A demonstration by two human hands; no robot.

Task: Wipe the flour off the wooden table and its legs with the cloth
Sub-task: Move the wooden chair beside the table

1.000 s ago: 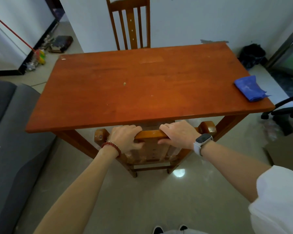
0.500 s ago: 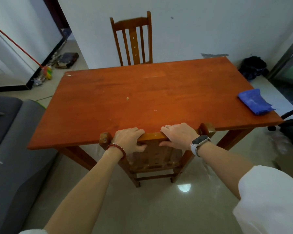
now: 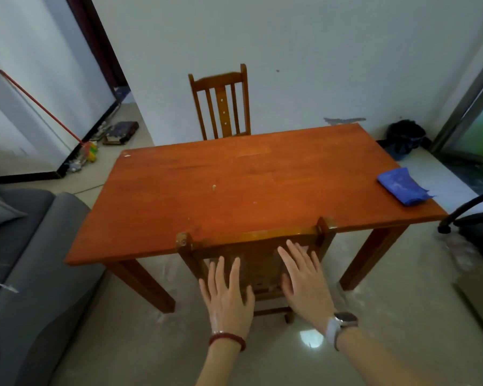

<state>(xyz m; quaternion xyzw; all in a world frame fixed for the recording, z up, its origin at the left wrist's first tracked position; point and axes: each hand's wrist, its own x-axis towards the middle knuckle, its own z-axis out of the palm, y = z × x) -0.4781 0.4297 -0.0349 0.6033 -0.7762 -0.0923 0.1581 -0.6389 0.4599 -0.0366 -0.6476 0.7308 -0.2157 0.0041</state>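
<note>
Both hands have let go of the near chair's [image 3: 251, 240] top rail. Left hand [image 3: 227, 296] and right hand [image 3: 304, 282] now hover flat w/ fingers spread, holding nothing, just in front of the chair back. The chair sits tucked against the wooden table [image 3: 234, 185] — pushed in since a moment ago. The blue cloth [image 3: 402, 186] lies untouched at the table's far-right edge, well apart from the hands. Wiping hasn't begun; fetching the cloth likely comes next.
</note>
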